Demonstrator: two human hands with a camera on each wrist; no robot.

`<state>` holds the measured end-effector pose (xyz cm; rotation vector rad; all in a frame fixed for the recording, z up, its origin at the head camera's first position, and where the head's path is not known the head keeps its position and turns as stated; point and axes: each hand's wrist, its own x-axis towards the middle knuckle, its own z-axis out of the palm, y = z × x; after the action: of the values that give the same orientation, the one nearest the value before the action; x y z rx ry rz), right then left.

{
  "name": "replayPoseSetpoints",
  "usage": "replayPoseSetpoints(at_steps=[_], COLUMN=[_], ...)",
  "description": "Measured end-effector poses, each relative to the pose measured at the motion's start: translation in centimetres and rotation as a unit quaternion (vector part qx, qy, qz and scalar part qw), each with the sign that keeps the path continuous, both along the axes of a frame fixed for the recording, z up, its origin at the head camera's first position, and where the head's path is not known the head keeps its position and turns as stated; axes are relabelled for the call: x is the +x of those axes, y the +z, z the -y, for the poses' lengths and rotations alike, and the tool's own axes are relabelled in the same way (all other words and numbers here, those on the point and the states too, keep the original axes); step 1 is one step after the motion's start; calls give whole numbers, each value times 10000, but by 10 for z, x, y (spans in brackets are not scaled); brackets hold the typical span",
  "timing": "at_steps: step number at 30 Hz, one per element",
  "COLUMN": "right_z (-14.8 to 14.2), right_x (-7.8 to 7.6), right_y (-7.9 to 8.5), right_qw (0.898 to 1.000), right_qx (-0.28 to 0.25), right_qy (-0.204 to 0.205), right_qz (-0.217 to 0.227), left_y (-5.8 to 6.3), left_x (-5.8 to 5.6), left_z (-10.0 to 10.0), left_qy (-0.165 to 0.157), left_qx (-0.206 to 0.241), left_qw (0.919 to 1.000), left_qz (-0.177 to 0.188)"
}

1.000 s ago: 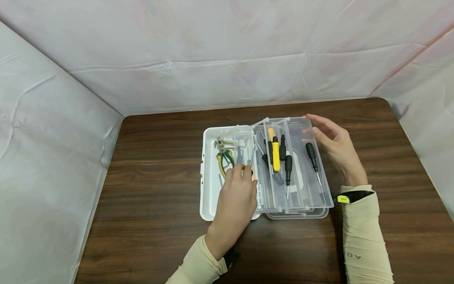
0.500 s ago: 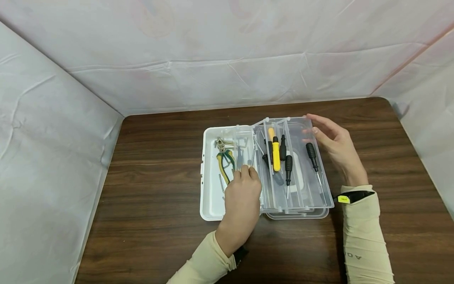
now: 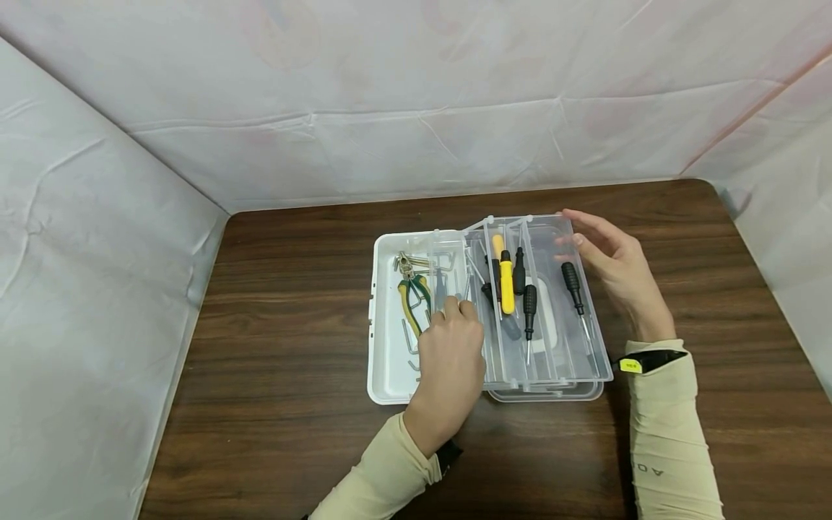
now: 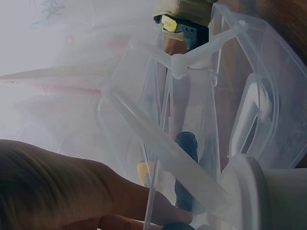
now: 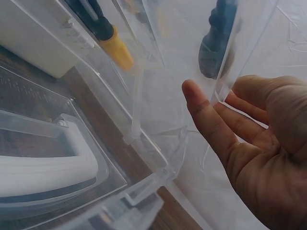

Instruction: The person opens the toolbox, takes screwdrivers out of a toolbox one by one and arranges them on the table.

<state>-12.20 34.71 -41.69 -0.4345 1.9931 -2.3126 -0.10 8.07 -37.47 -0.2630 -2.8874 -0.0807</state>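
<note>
I see my left hand [image 3: 451, 354] over an open white toolbox [image 3: 388, 375] on a dark wood surface [image 3: 292, 325]; its fingertips are partly hidden, so I cannot tell whether they grasp anything. Beside it, inside the box, lie green-and-yellow pliers [image 3: 406, 303] and L-shaped hex keys [image 3: 406, 339]. My right hand [image 3: 620, 282] pinches the right edge of the clear tray [image 3: 549, 238] holding a yellow-handled screwdriver [image 3: 506, 289] and black ones.

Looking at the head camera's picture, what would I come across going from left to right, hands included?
Green-and-yellow pliers → left hand → yellow-handled tool → black-handled screwdriver → rightmost screwdriver → right hand. Tools that overlap are left out.
</note>
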Motion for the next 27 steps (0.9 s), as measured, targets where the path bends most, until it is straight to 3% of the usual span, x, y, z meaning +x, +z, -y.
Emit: replayPoseSetpoints(at_steps=[5,9,17,27], right_z=[1,1,1,1], right_x=[0,0,0,1], right_y=[0,0,0,0], right_qw=[10000,10000,9999,9999], right_qx=[36,8,-133,-106], right_qy=[17,18,53,-26], right_qz=[-12,-18,-44,71], left_y=[0,5,22,27], left_x=[-5,-8,-7,-11], left_z=[2,6,31,78], left_qy=[-40,1,347,1074], left_qx=[156,661,1677,2106], left_qw=[9997,9978,9851,9703], left_qz=[-160,-53,134,519])
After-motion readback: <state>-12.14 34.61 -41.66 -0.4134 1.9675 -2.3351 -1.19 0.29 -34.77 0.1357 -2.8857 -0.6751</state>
